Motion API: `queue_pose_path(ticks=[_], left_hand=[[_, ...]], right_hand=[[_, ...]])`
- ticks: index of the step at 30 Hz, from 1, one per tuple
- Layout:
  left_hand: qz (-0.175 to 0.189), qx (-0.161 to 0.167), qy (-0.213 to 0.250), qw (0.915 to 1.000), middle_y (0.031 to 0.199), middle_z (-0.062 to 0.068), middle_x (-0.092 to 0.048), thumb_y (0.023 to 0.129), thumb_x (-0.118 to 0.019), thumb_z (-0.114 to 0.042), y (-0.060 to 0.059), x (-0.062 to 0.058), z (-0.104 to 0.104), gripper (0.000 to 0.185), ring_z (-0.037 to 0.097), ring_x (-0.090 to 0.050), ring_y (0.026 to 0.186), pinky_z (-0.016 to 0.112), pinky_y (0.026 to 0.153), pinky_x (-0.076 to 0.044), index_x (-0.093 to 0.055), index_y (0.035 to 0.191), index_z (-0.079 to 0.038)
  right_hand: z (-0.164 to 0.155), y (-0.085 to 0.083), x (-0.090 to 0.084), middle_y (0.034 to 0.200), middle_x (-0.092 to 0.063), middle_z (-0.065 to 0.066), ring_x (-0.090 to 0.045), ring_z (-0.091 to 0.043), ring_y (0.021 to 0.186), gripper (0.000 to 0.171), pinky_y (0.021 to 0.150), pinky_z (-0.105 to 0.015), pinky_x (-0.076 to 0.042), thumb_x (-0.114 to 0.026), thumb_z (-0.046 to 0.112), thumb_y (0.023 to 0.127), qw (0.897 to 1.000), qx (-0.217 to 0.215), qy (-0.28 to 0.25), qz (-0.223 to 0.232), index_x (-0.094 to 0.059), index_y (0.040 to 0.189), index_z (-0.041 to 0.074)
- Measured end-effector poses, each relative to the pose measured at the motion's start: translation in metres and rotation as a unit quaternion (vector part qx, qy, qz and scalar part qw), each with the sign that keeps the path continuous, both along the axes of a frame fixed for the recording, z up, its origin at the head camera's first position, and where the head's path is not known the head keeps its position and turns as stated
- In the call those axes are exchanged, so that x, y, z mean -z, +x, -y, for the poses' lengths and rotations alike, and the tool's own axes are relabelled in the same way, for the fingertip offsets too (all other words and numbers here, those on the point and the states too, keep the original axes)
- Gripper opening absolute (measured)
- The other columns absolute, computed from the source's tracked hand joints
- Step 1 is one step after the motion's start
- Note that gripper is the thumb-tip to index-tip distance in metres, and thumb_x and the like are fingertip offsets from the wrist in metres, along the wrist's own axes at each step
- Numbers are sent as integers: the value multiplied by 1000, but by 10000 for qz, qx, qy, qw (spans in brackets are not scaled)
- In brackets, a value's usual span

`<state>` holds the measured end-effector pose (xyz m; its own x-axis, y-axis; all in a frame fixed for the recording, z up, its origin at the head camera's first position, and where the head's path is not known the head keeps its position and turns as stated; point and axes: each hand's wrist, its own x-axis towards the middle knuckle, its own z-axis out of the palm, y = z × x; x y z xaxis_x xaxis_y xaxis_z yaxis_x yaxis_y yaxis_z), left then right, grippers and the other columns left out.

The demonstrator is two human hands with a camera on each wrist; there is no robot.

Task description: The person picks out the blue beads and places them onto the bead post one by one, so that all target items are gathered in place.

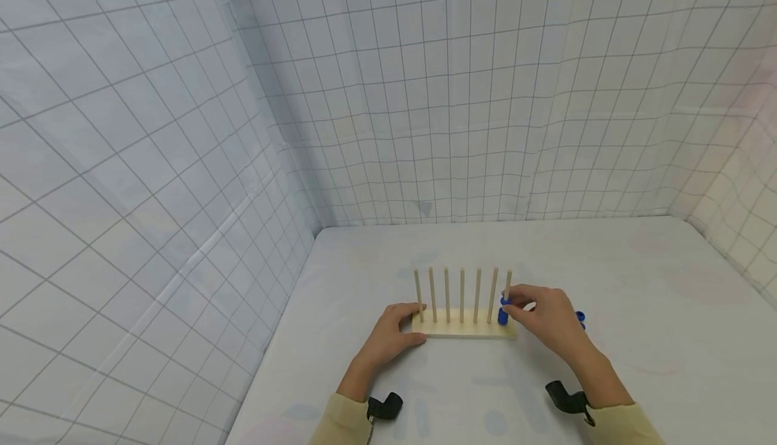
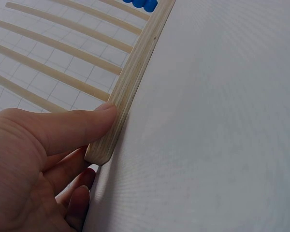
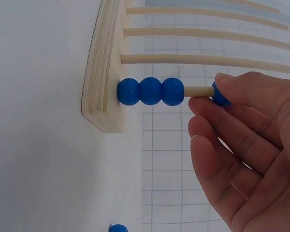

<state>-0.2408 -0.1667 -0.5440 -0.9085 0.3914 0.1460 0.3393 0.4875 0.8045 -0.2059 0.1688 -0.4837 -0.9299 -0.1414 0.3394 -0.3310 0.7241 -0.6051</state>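
A pale wooden peg stand (image 1: 464,330) with a row of several upright rods stands on the table. My left hand (image 1: 390,332) grips its left end; in the left wrist view the thumb presses the front edge of the base (image 2: 135,63). Three blue beads (image 3: 150,91) sit stacked at the bottom of the rightmost rod. Above them, my right hand (image 1: 548,318) pinches another blue bead (image 3: 221,95) between thumb and fingers. That bead is around the same rod, with a stretch of bare wood between it and the stack. The fingers partly hide it.
Loose blue beads (image 1: 581,316) lie on the white table just right of my right hand, partly hidden by it. One bead (image 3: 118,228) shows at the bottom of the right wrist view. Grid-patterned white cloth (image 1: 425,128) hangs behind and at the sides.
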Motion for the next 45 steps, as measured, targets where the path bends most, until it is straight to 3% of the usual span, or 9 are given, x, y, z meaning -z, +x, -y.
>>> queue_pose_path(ticks=[23,45], left_hand=[[6,-18,-20,10000,134,5,-60,83,-83,-25,0,-1,0,55,29,-47,128,53,107,-37,-65,134,-15],[-4,32,-23,10000,134,4,-60,83,-83,-23,0,0,0,56,28,-47,128,52,107,-38,-64,135,-14]], right_hand=[[-1,-2,9,87,-71,9,-66,-13,83,21,71,-36,-57,-82,17,84,9999,81,93,81,-76,105,13],[-2,-1,11,96,-73,5,-67,-15,87,29,71,-37,-55,-81,19,85,9995,11,43,313,-75,112,12]])
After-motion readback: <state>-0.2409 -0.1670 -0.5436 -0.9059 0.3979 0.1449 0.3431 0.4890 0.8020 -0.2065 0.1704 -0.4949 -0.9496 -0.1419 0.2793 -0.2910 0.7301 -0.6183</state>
